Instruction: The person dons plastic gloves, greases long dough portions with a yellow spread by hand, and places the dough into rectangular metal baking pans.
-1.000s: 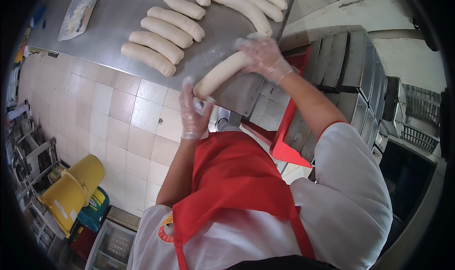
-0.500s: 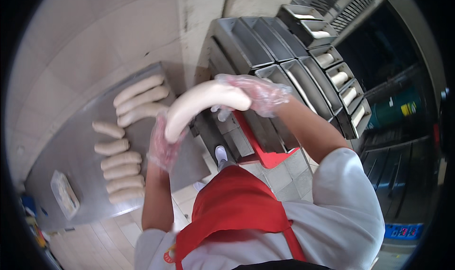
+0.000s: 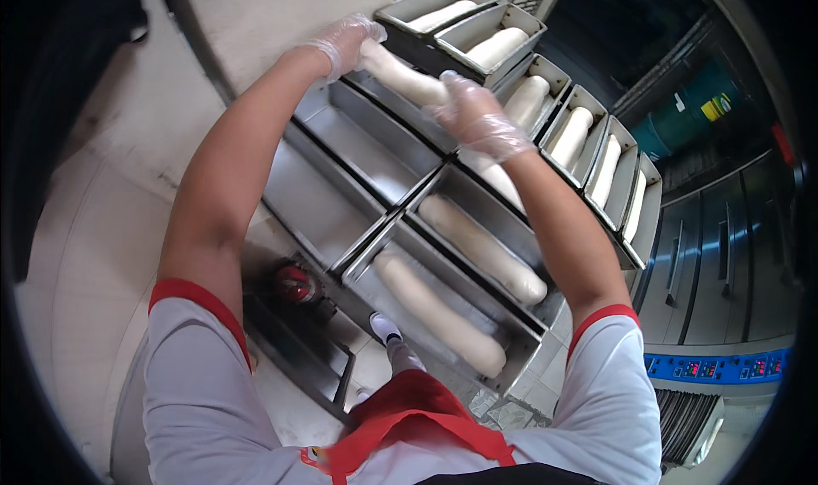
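Observation:
A long, pale dough log (image 3: 400, 78) is stretched between my hands above a metal loaf pan (image 3: 399, 120) in the far row. My left hand (image 3: 345, 44), in a clear plastic glove, grips its far left end. The other end is in my right hand (image 3: 473, 117), gloved the same way, and partly hidden by its fingers. Nearer me, one dough log (image 3: 439, 315) lies in the closest pan (image 3: 524, 361), and another log (image 3: 481, 246) in the pan beside it. A third log (image 3: 503, 183) shows partly under my right forearm. Two bare pans (image 3: 366, 144) adjoin on the left.
More pans with dough (image 3: 573, 136) stand raised along the far right. Beyond them are a green drum (image 3: 682, 132) and metal doors (image 3: 716, 255) above a blue control panel (image 3: 716, 367). A red round object (image 3: 294, 283) sits below the pans at left.
I have turned from the metal table with several dough logs toward the pans. The log, held up in a curve before, is now lower and straighter over a pan, still in both hands.

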A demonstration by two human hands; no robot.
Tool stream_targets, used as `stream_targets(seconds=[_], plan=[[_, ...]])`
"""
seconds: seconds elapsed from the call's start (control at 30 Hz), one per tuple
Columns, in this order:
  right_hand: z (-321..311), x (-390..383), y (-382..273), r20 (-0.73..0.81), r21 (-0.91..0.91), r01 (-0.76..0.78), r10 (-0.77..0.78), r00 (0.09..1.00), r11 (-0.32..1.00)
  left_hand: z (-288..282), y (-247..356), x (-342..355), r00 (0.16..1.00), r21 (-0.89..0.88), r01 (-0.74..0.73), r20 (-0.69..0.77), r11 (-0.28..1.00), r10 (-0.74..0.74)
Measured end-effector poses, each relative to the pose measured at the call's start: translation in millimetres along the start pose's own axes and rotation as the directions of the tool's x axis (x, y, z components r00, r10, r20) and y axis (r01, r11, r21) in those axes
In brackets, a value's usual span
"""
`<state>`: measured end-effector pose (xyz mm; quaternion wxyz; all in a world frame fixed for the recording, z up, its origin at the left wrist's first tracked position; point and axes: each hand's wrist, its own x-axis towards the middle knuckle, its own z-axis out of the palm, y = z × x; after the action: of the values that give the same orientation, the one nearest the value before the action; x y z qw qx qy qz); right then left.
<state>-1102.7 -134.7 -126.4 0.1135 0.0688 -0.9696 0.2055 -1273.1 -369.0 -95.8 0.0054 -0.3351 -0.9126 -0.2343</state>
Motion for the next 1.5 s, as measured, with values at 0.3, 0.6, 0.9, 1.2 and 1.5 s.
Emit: stream_targets(seconds=[0.3, 0.6, 0.9, 1.2, 1.5], plan=[[46.7, 45.5, 23.2, 0.434, -0.182, -0.427, 0.462, 0.773, 0.886, 110.3, -49.3, 89.8, 0.941, 0.211, 0.290, 0.115, 0.933, -0.319], [29.4, 32.6, 22.9, 0.131, -0.128, 0.258, -0.241, 0.962, 0.958, 36.7, 21.1, -296.6, 0.719, 0.063, 0.015, -0.694, 0.998, 0.033], [63.8, -143.3, -355.7, 0.383, 0.501, 0.660, -0.827, 0.411, 0.560, 120.3, -24.2, -755.0, 0.303, 0.111, 0.945, -0.653, 0.308, -0.694], [348.9, -272.8, -456.6, 0.588, 0.283, 0.380, -0.472, 0.656, 0.881, 48.6, -73.7, -757.3, 0.299, 0.036, 0.954, -0.177, 0.297, -0.938], [276.5, -295.7, -382.4, 0.314, 0.583, 0.776, -0.948, 0.058, 0.241, 154.2, 202.3, -809.1, -0.135, -0.443, 0.896, -0.332, 0.028, -0.933]])
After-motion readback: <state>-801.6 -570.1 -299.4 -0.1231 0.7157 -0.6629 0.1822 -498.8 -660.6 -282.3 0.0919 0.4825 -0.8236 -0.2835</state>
